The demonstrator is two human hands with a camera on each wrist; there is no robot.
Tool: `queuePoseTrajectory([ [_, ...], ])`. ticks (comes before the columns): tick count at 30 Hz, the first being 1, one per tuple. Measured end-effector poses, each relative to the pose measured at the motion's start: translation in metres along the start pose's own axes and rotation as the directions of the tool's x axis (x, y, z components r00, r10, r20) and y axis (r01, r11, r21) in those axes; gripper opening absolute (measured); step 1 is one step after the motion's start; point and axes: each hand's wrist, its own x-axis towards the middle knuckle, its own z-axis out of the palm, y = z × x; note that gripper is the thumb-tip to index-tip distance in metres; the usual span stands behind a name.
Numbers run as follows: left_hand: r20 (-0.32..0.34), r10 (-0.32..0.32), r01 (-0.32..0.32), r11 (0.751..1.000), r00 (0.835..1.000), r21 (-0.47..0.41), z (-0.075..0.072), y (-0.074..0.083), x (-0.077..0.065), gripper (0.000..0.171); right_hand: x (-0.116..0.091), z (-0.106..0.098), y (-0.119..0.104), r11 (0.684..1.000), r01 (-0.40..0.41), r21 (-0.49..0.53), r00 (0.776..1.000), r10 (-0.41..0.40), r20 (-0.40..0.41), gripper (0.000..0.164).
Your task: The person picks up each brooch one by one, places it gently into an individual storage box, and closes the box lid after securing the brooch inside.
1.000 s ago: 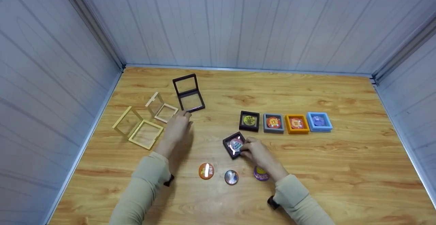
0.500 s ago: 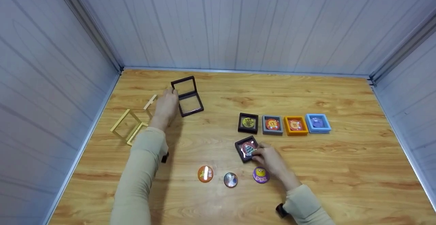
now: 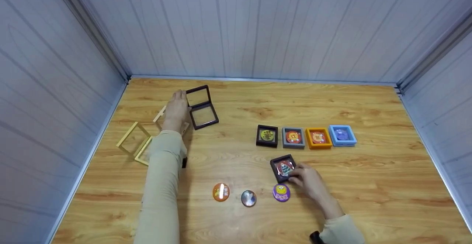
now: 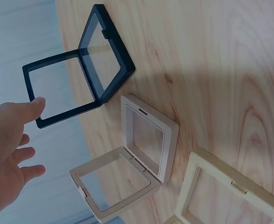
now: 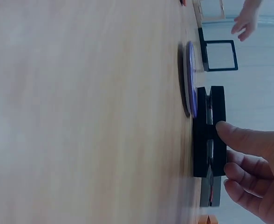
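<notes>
My right hand [image 3: 309, 180] grips a black display frame [image 3: 279, 175] by its right side, thumb and fingers at the edge. Behind its clear film is a round badge [image 3: 284, 167] with a Christmas tree; the right wrist view shows the two halves nearly together, a thin gap between them. At the back left, my left hand [image 3: 176, 110] is beside the raised lid of an opened black frame [image 3: 209, 126]. In the left wrist view its thumb [image 4: 34, 109] overlaps the lid's edge, with the other fingers loosely extended; contact is unclear.
Two opened frames, pale beige [image 4: 169, 154] and cream yellow [image 3: 125, 139], stand left. Loose badges lie in front: orange [image 3: 221, 192], silvery [image 3: 248, 198] and purple [image 3: 281, 193]. Filled black [image 3: 267, 145], grey [image 3: 294, 146], orange [image 3: 320, 146] and blue [image 3: 344, 144] frames form a row behind.
My right hand has moved right and nearer to me with the black frame, which now sits just behind the purple badge. My left hand has moved away, up to the opened black frame's lid.
</notes>
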Motion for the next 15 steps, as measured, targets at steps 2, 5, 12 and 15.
queuePoseTrajectory([
  [2, 0.025, -0.027, 0.028, 0.999, 0.999, -0.031, 0.001, 0.000, 0.002, 0.062, -0.005, -0.001, 0.003, 1.000, -0.019, 0.007, 1.000, 0.019, -0.018, 0.010],
  [5, 0.065, -0.067, 0.073, 0.994, 0.996, -0.084, 0.004, 0.001, 0.007, 0.065, -0.012, -0.004, 0.006, 0.997, -0.072, 0.019, 0.997, 0.073, -0.034, 0.011],
  [12, 0.119, -0.093, 0.110, 0.982, 0.989, -0.153, 0.003, 0.001, 0.016, 0.063, -0.022, -0.011, 0.013, 0.983, -0.179, 0.036, 0.983, 0.180, -0.035, 0.012],
  [15, 0.150, -0.098, 0.123, 0.979, 0.984, -0.163, 0.002, -0.001, 0.019, 0.064, -0.024, -0.014, 0.016, 0.976, -0.215, 0.032, 0.976, 0.216, -0.031, 0.012],
])
